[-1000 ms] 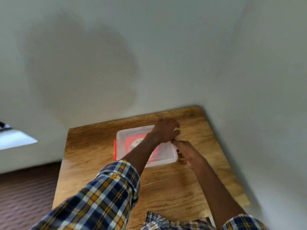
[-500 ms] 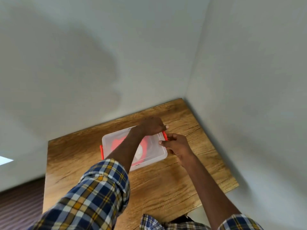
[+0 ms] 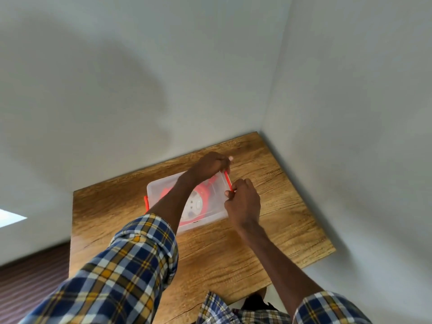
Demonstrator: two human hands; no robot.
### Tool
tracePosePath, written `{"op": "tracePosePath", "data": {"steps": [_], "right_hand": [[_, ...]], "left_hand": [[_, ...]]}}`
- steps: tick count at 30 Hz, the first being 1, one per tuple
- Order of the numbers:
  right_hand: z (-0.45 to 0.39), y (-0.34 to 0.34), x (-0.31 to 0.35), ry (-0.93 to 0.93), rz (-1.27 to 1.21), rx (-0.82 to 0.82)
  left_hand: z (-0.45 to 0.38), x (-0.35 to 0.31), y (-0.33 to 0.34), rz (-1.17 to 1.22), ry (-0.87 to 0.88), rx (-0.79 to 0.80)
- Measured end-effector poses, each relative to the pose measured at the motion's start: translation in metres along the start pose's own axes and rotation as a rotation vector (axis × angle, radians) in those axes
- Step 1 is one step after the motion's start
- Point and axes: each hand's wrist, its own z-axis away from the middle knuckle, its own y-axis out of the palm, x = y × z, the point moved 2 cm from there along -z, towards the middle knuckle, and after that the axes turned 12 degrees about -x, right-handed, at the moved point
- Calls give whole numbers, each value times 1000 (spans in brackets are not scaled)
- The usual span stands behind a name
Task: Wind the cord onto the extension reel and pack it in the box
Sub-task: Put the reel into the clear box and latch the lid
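head view: both hands, left hand [image 3: 211,166] and right hand [image 3: 243,202], are pinching the red clip [image 3: 227,180], seemingly latching the box [image 3: 217,208] over the reel [image 3: 198,202].

wooden table [image 3: 275,232] against grey walls [image 3: 163,78]

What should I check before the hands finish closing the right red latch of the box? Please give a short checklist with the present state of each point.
1. Reel inside the box: ok, the red reel shows through the clear plastic.
2. Lid seated flat on the box: cannot tell, the left forearm covers much of it.
3. Both hands at the right latch: ok, the left hand is at its far end, the right hand at its near end.
4. Right latch snapped down: cannot tell.
5. Left latch closed: cannot tell, only a red strip shows.
6. Box resting fully on the table: ok.
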Motion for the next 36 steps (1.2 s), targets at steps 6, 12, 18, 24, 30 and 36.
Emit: {"op": "tracePosePath", "data": {"steps": [6,12,18,24,30,36], "right_hand": [[12,-5,-14,152,-100,-3],[20,21,0,507,-529,170],[49,69,71,299,-659,545],[90,114,140,-26,-508,660],[94,152,205,-151,-465,698],[89,170,236,-140,-461,758]], "left_hand": [[21,30,-34,-226,22,34],[63,95,-88,-430,-233,-234],[131,154,-134,-342,-508,-550],[222,204,-170,101,-552,-807],[243,231,-208,165,-542,-962],[237,254,-229,149,-541,-1004]]}}
